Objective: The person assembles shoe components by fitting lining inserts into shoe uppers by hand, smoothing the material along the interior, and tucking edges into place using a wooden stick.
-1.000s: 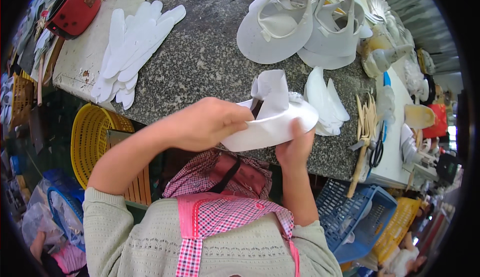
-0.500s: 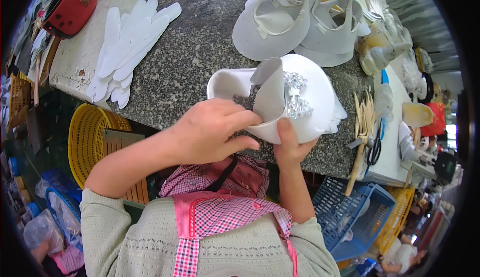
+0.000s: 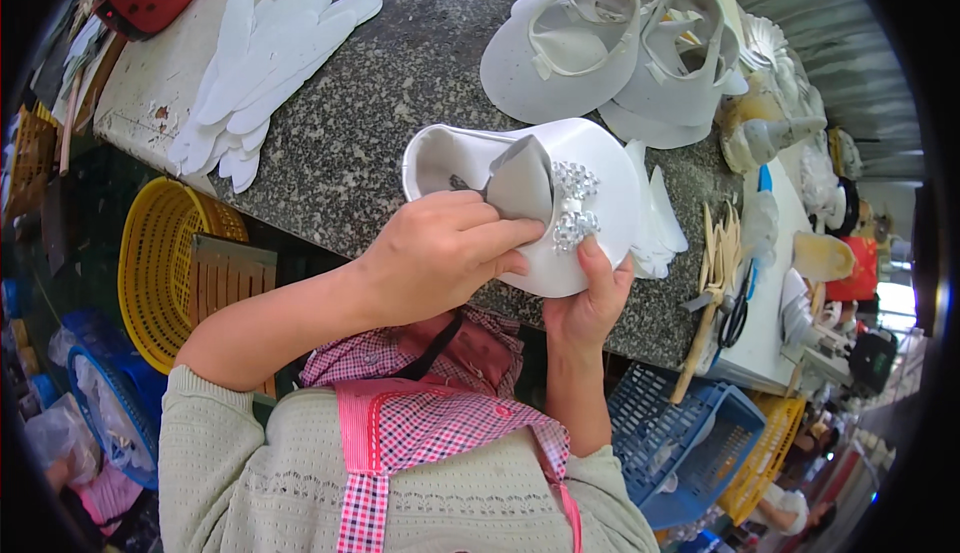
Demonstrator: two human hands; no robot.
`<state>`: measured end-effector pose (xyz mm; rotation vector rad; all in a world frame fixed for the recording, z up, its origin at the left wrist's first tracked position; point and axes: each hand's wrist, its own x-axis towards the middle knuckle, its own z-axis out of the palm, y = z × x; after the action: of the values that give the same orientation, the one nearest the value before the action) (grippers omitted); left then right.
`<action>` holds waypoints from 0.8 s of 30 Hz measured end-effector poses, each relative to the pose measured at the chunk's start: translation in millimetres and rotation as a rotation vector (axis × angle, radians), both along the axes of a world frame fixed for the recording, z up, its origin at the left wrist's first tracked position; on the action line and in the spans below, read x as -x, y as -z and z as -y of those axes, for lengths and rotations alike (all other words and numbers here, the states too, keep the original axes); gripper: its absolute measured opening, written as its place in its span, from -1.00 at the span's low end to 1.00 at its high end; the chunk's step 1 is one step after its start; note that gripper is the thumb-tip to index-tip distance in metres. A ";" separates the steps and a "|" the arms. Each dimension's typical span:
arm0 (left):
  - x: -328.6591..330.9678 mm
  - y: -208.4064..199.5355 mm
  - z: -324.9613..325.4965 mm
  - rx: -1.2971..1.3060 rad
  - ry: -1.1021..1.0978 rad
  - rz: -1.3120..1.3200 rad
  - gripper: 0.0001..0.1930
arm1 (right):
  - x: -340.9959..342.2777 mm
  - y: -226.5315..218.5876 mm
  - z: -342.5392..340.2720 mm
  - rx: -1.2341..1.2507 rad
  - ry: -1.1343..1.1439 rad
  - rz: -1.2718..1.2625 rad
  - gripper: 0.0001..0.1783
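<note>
A white shoe upper (image 3: 597, 158) with a cluster of clear rhinestones (image 3: 575, 215) on its front is held over the table's near edge. My right hand (image 3: 588, 298) grips its rounded toe end from the near right, thumb on top and the other fingers underneath. At the opening, my left hand (image 3: 450, 248) pinches the near edge, where a grey lining flap (image 3: 522, 178) stands up. Part of the left fingers is hidden inside the upper. Beyond it sit more pale shoe uppers (image 3: 550, 93), and white sole-shaped pieces (image 3: 655, 218) lie just right of the held one.
A fanned pile of white sole-shaped pieces (image 3: 265, 68) lies at the left of the speckled stone slab (image 3: 345, 143). To the right are a brush (image 3: 715, 283), black-handled scissors (image 3: 738, 313) and a glue-stained bottle (image 3: 755, 128). Yellow (image 3: 150, 253) and blue baskets (image 3: 690, 433) stand below the table.
The shoe upper has shifted slightly left and turned a little, with both hands still on it. My left fingers sit closer to the rhinestones, and the grey flap is folded lower.
</note>
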<state>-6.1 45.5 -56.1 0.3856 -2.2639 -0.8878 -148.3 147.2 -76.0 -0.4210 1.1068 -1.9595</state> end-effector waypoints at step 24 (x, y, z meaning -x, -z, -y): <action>-6.8 -4.2 32.7 -0.043 0.280 0.502 -0.79 | 7.3 25.2 -0.5 0.127 -0.142 -0.284 -0.43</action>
<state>0.7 12.8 -51.9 0.3435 -2.8144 -1.0743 -155.7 147.7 -101.2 -0.8448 1.0957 -1.8892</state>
